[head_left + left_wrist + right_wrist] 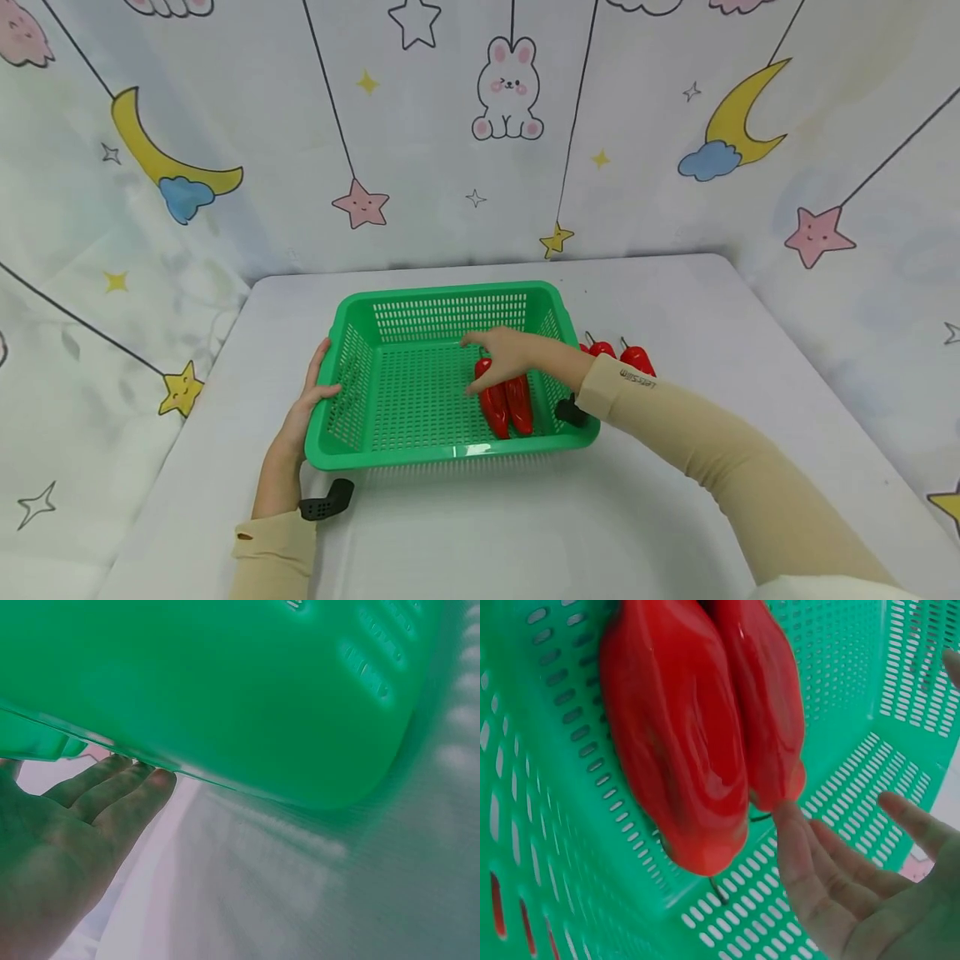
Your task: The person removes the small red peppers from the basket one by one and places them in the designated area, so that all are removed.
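My left hand (302, 410) holds the left rim of a green plastic basket (442, 293), thumb over the edge and the other fingers outside. In the left wrist view, the fingers of the left hand (75, 840) lie nearly straight against the basket's outer side. Inside the basket, towards its right end, two long red peppers (519, 404) lie side by side. Over their stem ends reaches my right hand (508, 354), thumb and fingers spread. In the right wrist view, one fingertip is at the tip of the farther pepper (769, 705); whether it touches cannot be told.
Several more red peppers (637, 360) lie on the white table (697, 333) just right of the basket, partly hidden by the right arm. A patterned cloth backdrop (435, 125) rises behind the table and along both sides. Black wrist cameras (327, 500) sit on both wrists.
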Motion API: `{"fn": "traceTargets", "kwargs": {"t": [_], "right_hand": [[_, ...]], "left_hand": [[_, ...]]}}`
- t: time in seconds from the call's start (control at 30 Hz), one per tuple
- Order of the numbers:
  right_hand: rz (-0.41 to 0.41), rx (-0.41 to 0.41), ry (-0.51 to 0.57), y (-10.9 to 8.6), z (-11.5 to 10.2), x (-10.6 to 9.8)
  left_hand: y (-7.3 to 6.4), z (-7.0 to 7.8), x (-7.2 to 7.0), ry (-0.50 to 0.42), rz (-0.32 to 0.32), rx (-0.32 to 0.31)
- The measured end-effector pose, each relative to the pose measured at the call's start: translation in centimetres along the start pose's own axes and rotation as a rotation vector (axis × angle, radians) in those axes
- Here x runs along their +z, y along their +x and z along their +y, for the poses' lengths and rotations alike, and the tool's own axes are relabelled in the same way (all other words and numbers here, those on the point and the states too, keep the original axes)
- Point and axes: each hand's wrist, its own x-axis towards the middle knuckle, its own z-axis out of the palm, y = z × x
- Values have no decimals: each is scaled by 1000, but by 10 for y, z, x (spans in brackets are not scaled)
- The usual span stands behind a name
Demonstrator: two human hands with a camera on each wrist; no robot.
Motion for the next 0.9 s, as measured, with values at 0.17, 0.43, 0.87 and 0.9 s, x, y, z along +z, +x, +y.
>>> {"fn": "traceTargets", "kwargs": {"t": [0.17, 0.43, 0.87, 0.9], "right_hand": [[-27, 68, -58, 4, -1, 4], [-61, 127, -89, 7, -2, 15], [-154, 196, -127, 16, -6, 29], [-155, 195, -151, 17, -6, 30]], "left_hand": [[-1, 0, 0, -14, -1, 3], [0, 1, 0, -11, -8, 1], [0, 0, 0, -18, -4, 5], [0, 0, 0, -20, -5, 6]]}}
